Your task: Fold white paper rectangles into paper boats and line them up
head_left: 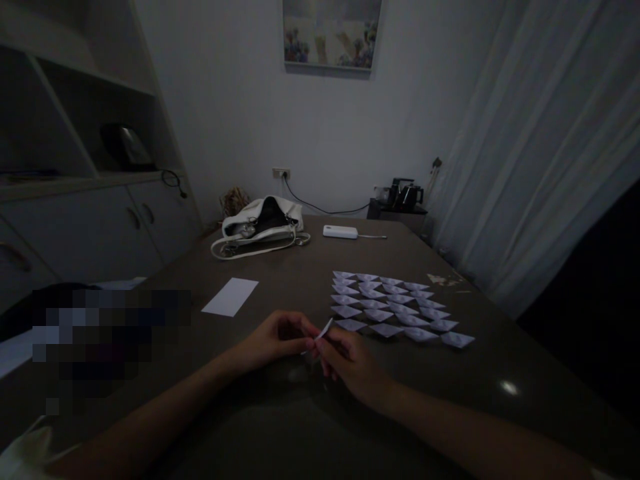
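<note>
Near the middle of the table, both hands pinch one small piece of folded white paper (325,328), seen nearly edge-on. My left hand (280,337) grips it from the left with thumb and fingers closed. From the right, my right hand (354,365) closes on the same piece, its fingertips meeting those of the left. Much of the paper is hidden by the fingers. Just beyond my right hand lie several rows of folded white paper boats (387,307). A flat white sheet of paper (231,297) lies beyond my left hand.
On the dark table (280,433), a white handbag (263,223) stands at the far left, with a white power bank (341,232) and short cable to its right. Some scraps (445,280) lie by the right edge. A curtain (480,167) hangs on the right.
</note>
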{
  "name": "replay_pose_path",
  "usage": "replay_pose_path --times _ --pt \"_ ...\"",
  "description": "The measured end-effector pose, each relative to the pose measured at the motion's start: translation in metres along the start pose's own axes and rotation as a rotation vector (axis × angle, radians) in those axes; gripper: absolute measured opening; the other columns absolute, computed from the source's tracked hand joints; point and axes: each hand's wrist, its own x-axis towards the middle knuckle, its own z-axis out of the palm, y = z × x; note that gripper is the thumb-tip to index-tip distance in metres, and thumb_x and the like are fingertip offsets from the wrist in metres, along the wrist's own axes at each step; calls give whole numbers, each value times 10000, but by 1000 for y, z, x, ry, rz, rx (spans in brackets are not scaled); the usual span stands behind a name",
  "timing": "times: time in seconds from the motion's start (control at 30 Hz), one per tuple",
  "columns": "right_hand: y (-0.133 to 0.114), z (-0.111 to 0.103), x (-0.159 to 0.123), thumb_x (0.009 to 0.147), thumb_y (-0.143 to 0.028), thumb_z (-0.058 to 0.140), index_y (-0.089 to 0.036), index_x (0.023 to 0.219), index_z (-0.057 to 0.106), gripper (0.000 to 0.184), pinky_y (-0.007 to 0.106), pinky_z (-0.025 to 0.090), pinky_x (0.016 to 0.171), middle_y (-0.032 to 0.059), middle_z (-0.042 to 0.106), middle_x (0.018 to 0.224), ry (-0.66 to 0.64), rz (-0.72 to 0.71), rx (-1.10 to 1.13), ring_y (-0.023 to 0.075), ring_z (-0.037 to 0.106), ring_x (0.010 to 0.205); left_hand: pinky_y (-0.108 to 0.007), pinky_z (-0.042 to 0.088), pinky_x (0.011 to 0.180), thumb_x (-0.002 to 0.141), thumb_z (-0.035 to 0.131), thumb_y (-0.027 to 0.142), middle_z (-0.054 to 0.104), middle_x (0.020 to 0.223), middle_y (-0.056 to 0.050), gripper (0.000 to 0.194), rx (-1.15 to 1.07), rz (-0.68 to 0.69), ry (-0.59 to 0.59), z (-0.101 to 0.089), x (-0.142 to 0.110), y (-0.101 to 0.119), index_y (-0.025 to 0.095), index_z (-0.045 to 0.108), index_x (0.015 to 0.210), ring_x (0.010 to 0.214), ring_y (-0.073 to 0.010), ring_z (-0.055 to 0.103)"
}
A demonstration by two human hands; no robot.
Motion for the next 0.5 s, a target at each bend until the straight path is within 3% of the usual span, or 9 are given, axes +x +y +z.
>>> replay_pose_path --times 0.5 --pt "-2 0 0 914 -416 461 -146 762 570 329 191 342 433 -31 487 551 17 -15 0 78 452 453 -239 455 676 777 704 242 676 756 -30 200 69 4 21 0 1 -1 103 649 910 702 -125 617"
